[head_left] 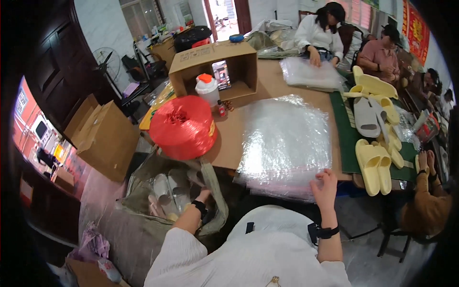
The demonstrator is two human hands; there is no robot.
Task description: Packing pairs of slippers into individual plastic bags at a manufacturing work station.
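Note:
My left hand (204, 196) reaches down into a greenish woven sack (219, 201) on the left, beside pale slippers (178, 187) wrapped in clear plastic. Its fingers are partly hidden by the sack's side, so I cannot see whether they grip anything. On the table before me lies a stack of clear plastic bags (287, 138), shiny and slightly pinkish at the near edge. My right hand (326, 188) is at the stack's near right corner, fingers bent and apart, with nothing visible in them. Yellow slippers (372, 165) lie to the right on a green mat (351, 150).
A red twine roll (181, 128) stands left of the bags, before an open cardboard box (215, 55) holding a phone (221, 75) and a white bottle (207, 90). Across the table a co-worker (322, 31) handles more clear bags (311, 74). Another carton (105, 138) stands left.

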